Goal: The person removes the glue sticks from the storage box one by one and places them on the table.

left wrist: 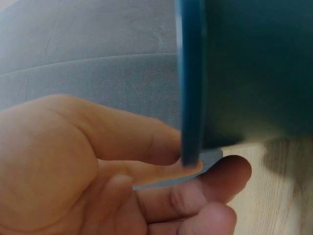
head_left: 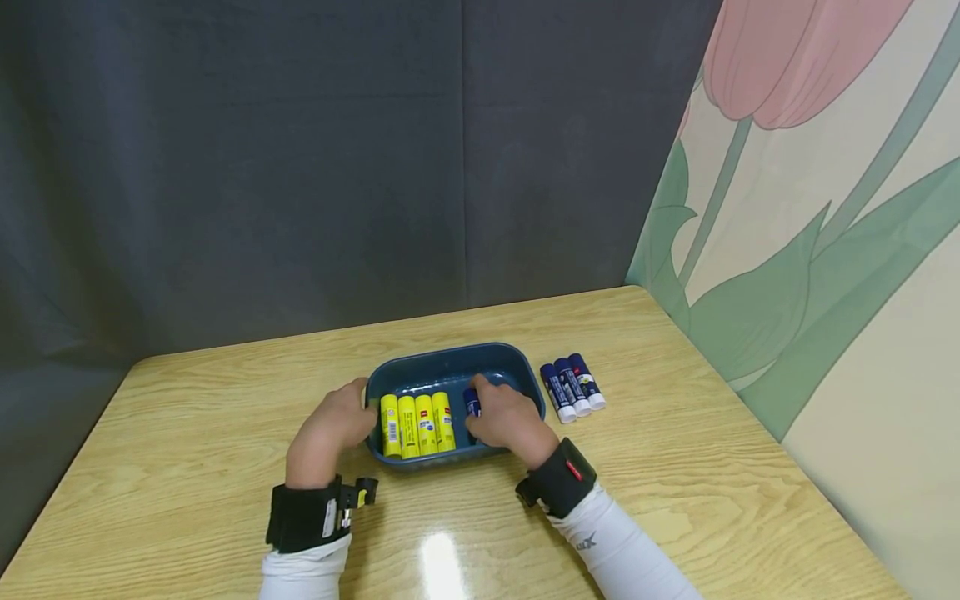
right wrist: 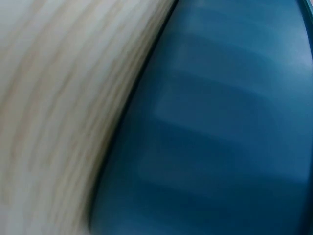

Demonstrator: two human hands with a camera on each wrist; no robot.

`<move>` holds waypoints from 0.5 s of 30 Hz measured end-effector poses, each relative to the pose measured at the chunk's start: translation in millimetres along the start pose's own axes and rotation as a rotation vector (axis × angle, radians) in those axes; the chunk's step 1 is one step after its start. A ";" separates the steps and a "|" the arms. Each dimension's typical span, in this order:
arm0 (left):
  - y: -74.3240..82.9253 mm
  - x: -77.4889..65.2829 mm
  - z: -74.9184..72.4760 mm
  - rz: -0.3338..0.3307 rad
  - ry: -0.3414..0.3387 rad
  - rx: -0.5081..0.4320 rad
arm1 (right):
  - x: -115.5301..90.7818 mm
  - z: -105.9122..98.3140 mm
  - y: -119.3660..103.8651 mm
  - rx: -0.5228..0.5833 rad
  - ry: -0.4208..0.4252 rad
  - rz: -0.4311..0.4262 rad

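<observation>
A dark blue plastic bin (head_left: 450, 358) lies on the table with several yellow glue sticks (head_left: 425, 423) in a row in its left part. At its left end, my left hand (head_left: 333, 425) pinches the rim; the left wrist view shows the thumb (left wrist: 142, 139) against the bin's edge (left wrist: 191, 88) and a finger behind it. My right hand (head_left: 510, 418) reaches into the right part of the bin and holds a dark blue glue stick (head_left: 472, 402) between thumb and fingers, partly hidden. The right wrist view shows only the bin's outer wall (right wrist: 210, 127) and the table.
Three dark blue glue sticks with white ends (head_left: 572, 388) lie side by side on the wooden table (head_left: 202, 442), right of the bin. A dark curtain (head_left: 300, 167) hangs behind the table. A flower-patterned wall (head_left: 847, 333) borders it on the right.
</observation>
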State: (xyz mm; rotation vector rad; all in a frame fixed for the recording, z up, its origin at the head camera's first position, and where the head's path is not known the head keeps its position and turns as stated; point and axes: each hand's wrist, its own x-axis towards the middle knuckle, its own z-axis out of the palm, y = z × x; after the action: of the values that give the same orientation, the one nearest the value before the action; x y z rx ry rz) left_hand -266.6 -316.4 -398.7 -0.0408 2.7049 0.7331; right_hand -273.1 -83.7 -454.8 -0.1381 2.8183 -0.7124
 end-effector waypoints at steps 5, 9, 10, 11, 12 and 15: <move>-0.1 -1.1 0.2 0.001 0.002 -0.006 | -0.1 -0.2 -0.2 -0.006 -0.002 -0.001; 0.3 -1.5 -0.2 0.001 -0.001 -0.010 | 0.2 -0.4 -0.5 -0.009 -0.008 0.000; 0.4 -1.6 -0.3 0.000 -0.002 -0.011 | 0.4 -0.5 -0.4 -0.009 -0.009 0.001; 0.3 -1.5 -0.4 0.000 -0.003 -0.013 | 0.5 -0.5 -0.4 -0.009 -0.010 0.001; 0.3 -1.3 -0.5 0.000 -0.003 -0.011 | 0.6 -0.4 -0.4 -0.009 -0.010 0.002; 0.1 -0.9 -0.5 0.003 -0.001 -0.008 | 0.5 -0.3 -0.3 -0.010 -0.009 0.005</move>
State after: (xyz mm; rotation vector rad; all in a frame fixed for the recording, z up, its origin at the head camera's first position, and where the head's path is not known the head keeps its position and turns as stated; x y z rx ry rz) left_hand -265.9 -316.6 -397.9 -0.0386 2.7023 0.7442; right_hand -273.6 -83.9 -454.4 -0.1364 2.8129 -0.6947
